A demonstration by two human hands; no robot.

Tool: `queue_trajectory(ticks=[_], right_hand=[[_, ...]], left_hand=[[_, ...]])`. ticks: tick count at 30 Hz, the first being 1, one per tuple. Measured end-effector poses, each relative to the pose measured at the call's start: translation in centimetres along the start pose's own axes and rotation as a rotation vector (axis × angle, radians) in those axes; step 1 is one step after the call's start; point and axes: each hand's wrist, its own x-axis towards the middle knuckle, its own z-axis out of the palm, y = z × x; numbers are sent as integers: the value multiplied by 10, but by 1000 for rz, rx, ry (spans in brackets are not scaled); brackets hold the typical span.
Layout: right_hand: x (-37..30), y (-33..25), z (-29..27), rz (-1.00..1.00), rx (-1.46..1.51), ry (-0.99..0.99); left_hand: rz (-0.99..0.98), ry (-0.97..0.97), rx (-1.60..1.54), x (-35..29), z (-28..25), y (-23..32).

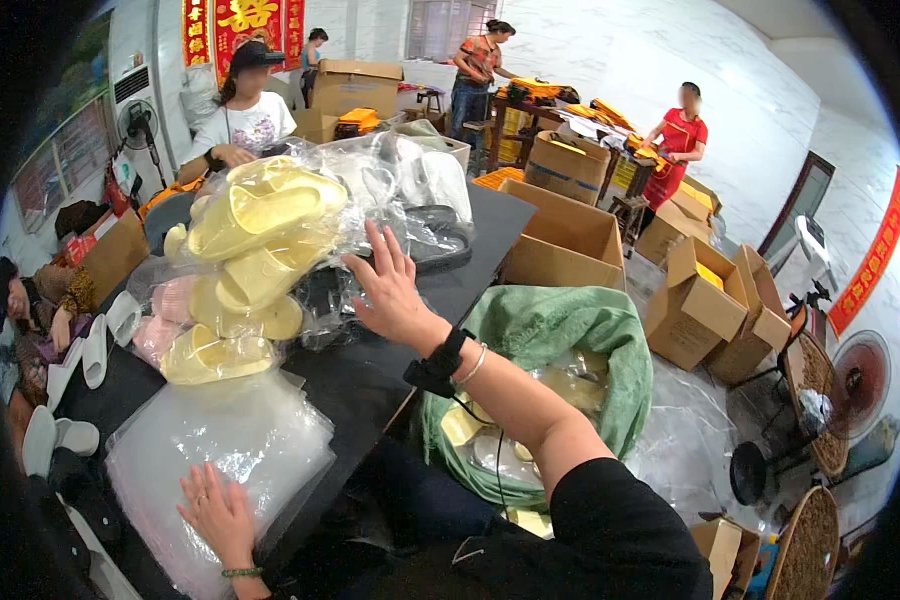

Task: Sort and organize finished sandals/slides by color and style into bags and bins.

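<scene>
My left hand (pixel 220 515) lies flat, fingers spread, on a stack of clear plastic bags (pixel 270 425) at the near side of the black table (pixel 360 385). Farther along, my right hand (pixel 390 285) reaches out with its fingers apart, beside a heap of slides packed in clear bags. Pale yellow slides (pixel 270 215) top that heap, and one more yellow slide (pixel 215 355) rests just past the bag stack. Pink slides (pixel 170 305) lie to the left of them, white slides (pixel 430 180) and dark slides (pixel 435 235) behind. Whether my right fingertips touch the plastic I cannot tell.
A green sack (pixel 580 320) holding bagged slides stands right of the table, under my right forearm. Open cardboard boxes (pixel 565 235) are behind it. Loose white slides (pixel 95 350) line the left edge. Across the table sits a person in a white shirt (pixel 250 130); others work farther back.
</scene>
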Motion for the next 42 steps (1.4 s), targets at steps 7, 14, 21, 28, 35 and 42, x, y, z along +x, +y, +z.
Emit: queue_trajectory(ticks=[7, 14, 21, 28, 35, 42], right_hand=[[-72, 38, -10, 29, 55, 152], [-179, 98, -15, 360, 68, 292], [-365, 182, 37, 877, -26, 123], [-483, 262, 7, 1930, 695, 430], [-503, 306, -1, 1845, 527, 56], [-539, 359, 56, 1891, 621, 423]], left_hand=[[20, 35, 91, 0, 17, -13], [68, 122, 123, 7, 33, -18], [121, 159, 155, 14, 44, -32], [191, 182, 129, 16, 55, -50], [245, 209, 133, 14, 45, -61], [276, 207, 139, 17, 49, -63]])
